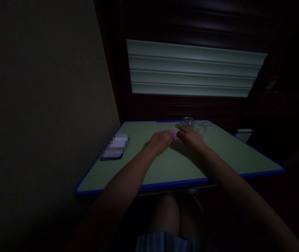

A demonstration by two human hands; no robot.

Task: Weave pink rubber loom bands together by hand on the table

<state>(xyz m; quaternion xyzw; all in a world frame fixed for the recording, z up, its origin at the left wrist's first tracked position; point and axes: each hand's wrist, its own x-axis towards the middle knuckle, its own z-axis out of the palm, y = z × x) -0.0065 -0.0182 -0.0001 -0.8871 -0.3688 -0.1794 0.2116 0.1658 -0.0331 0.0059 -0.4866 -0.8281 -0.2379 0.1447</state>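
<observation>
Both my hands reach over the far middle of the light green table point(181, 167). My left hand point(162, 141) has its fingers bent and closed at a patch of small pink pieces point(174, 133), whose kind is too small and dark to tell. Close by on the right, the fingertips of my right hand point(190, 137) are pinched together beside the same pink pieces; anything between them is hidden. Behind my right hand stands a clear open jar point(188, 121) with several small multicoloured rings or bits in it. A clear round container point(199, 130) sits just right of that hand, partly covered by it.
On the table's left side lies a phone-like object point(114, 146) with a blurred-out face. A clear lid point(206, 124) rests at the far right. The table's blue edging point(175, 183) runs along the front, and a wall point(46, 105) rises close on the left.
</observation>
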